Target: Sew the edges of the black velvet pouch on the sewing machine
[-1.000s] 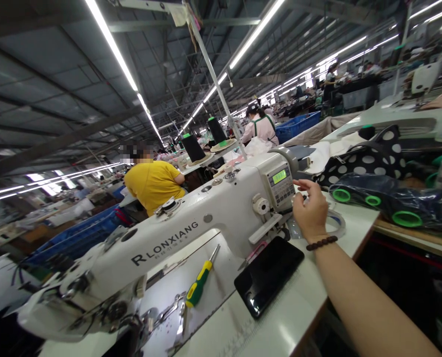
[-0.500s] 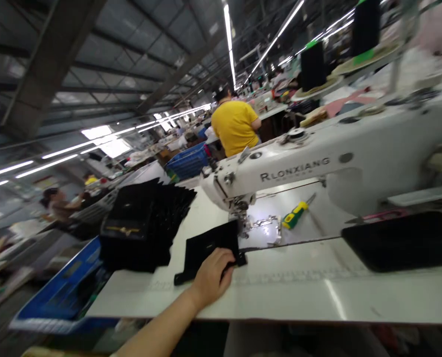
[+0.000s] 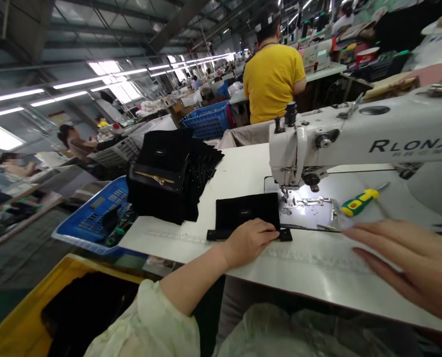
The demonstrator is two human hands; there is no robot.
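A black fabric panel [image 3: 243, 210] with a small label lies flat on the white table, its right edge beside the needle area of the sewing machine [image 3: 340, 144]. Along its near edge runs a narrow black strip with ends that stick out. My left hand [image 3: 248, 243] rests on this near edge, fingers curled closed over it. To the right, above the tabletop, my right hand [image 3: 407, 263] has its fingers stretched out and holds nothing. Just beyond those fingertips lies a green and yellow screwdriver [image 3: 360, 202].
A stack of black pieces [image 3: 165, 173], the top one with a gold zipper, stands left on the table [image 3: 239, 163]. Below are a blue crate [image 3: 90, 213] and a yellow bin [image 3: 24, 307] holding black material. A person in yellow [image 3: 273, 82] sits beyond the machine.
My right hand has come into view at the right. The camera view has shifted, showing the panel and stack from closer. My left hand stays on the panel's near edge.
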